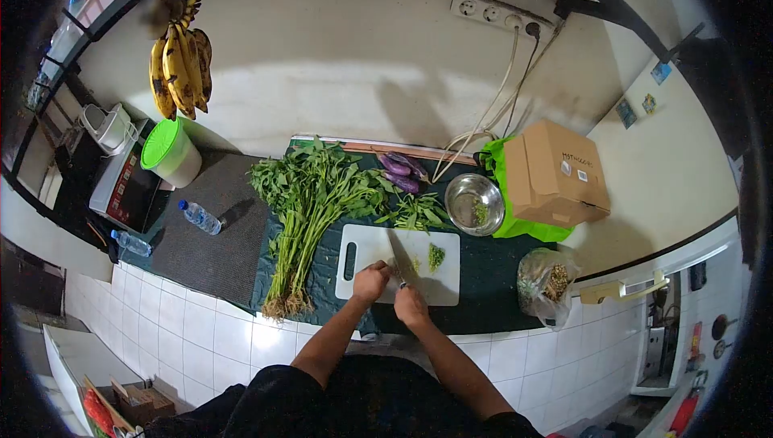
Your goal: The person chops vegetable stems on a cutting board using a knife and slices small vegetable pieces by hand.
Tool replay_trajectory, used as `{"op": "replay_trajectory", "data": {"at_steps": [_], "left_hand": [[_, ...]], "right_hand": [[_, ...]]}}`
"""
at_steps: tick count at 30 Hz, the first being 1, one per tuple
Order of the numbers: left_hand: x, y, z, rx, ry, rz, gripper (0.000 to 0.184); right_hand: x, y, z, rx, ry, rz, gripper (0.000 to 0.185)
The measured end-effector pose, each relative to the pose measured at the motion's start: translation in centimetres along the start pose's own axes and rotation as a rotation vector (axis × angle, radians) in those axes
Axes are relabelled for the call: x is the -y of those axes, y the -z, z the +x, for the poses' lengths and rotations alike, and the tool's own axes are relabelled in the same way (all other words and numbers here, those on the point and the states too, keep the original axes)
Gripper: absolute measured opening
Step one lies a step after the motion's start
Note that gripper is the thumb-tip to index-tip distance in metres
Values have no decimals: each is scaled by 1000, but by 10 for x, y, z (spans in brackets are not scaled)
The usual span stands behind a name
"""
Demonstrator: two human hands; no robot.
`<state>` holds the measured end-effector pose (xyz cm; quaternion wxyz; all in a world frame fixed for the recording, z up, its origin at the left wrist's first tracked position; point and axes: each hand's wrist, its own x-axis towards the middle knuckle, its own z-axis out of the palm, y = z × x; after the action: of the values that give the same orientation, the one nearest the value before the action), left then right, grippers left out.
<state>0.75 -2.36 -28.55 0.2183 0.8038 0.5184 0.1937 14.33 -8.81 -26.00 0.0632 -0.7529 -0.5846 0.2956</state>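
Note:
A knife [398, 254] is held by its handle in my right hand [410, 303], its blade pointing away over the white cutting board [444, 283]. Close beside the blade, my left hand [371, 281] is closed with its fingertips pressed together; what they pinch is too small to name. Chopped green pieces [436, 257] lie right of the blade. Beyond the board are loose green leaves [419, 211] and purple eggplants [400, 171]. A metal bowl [474, 204] with some green bits stands behind the board's right corner.
Left of the board lies a big bunch of rooted greens [310, 221]. Two water bottles [200, 217] and a green-lidded tub [171, 153] are farther left. On the right are a cardboard box [555, 174], a green bag [523, 227] and a plastic bag [547, 287]. Bananas [180, 72] hang above.

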Motion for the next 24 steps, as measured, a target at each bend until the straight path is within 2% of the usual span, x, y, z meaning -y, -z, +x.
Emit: {"op": "replay_trajectory", "data": {"at_steps": [5,8,10,13,16,19,22,24], "left_hand": [[3,-2,-2,-12,-48,2,15],[5,-4,-2,-26,-91,3,16],[4,-3,-2,-25,-108,15,16],[5,0,-3,-21,-120,-18,16],[8,-7,-1,-10,-90,7,19],[11,-8,-1,-24,-118,-1,18],[8,-5,-1,-29,-113,-21,18],[7,-6,-1,-37,-89,-20,17]], "right_hand": [[-17,-24,-11,6,67,35,34],[-12,-23,-6,-51,-28,90,32],[-25,-33,17,55,124,-112,30],[-8,-7,9,11,112,49,31],[-15,-20,7,-44,126,1,33],[-15,-27,-3,33,-3,93,35],[-1,-15,-10,-5,-79,79,34],[1,-7,-2,-19,-26,94,33]]}}
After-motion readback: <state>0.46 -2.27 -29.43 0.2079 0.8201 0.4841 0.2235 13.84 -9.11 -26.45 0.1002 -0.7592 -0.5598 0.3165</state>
